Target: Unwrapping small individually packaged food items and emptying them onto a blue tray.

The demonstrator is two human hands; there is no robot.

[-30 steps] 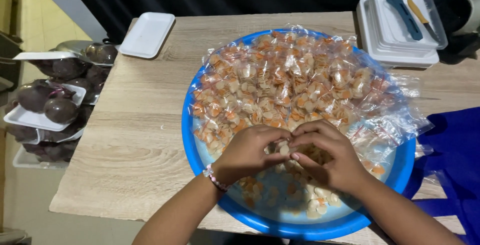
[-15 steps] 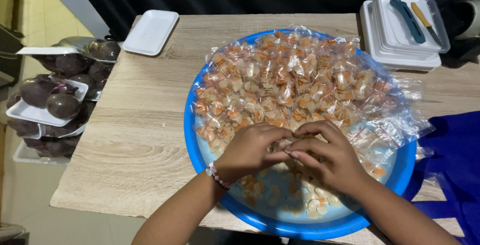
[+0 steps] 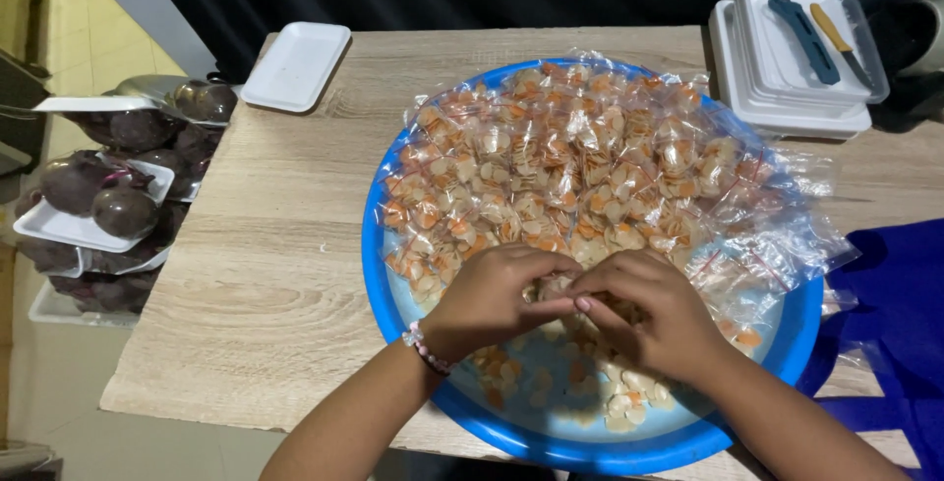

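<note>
Both hands meet over the near part of a big blue basin (image 3: 379, 245) that sits on a pale wooden table (image 3: 265, 274). The left hand (image 3: 492, 296) and the right hand (image 3: 654, 316) are curled inward with fingertips touching, pinching a small clear packet (image 3: 557, 286) between them; most of it is hidden by the fingers, so it looks like one packet, though that is hard to confirm. A beaded bracelet (image 3: 429, 347) circles the left wrist.

Just beyond the hands, filling the far half of the basin, lies a heap of filled packets (image 3: 560, 161) holding orange and cream chips. Loose chips (image 3: 580, 392) are scattered on the basin floor under and in front of the hands. Empty clear bags (image 3: 787, 235) spill over the basin's right rim, beside a blue cloth (image 3: 900, 314).

Far right on the table stands a stack of white foam trays (image 3: 787, 83) with a blue tool and a yellow-handled one on top. A single foam tray (image 3: 295, 66) lies far left. Off the left edge, trays of dark round fruit (image 3: 108, 196) are stacked.
</note>
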